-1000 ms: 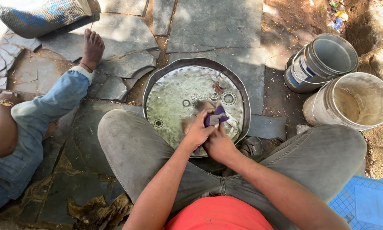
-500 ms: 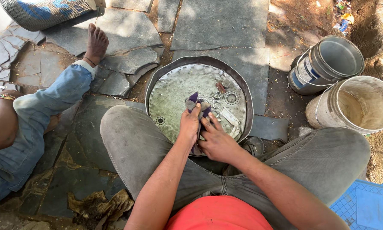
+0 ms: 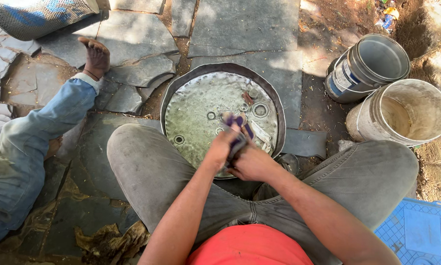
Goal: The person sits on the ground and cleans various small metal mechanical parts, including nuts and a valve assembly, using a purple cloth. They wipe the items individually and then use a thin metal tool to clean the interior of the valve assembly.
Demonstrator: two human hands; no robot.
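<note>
while gripped, purple cloth (crumpled)

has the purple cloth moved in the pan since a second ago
Yes. The purple cloth sat right of the pan's middle, near the ring on that side; now both hands, left hand and right hand, hold it nearer the middle, by the near rim.

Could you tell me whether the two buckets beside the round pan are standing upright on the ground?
No: the grey bucket and the cream bucket both lie tipped on their sides, open mouths facing the camera.
</note>
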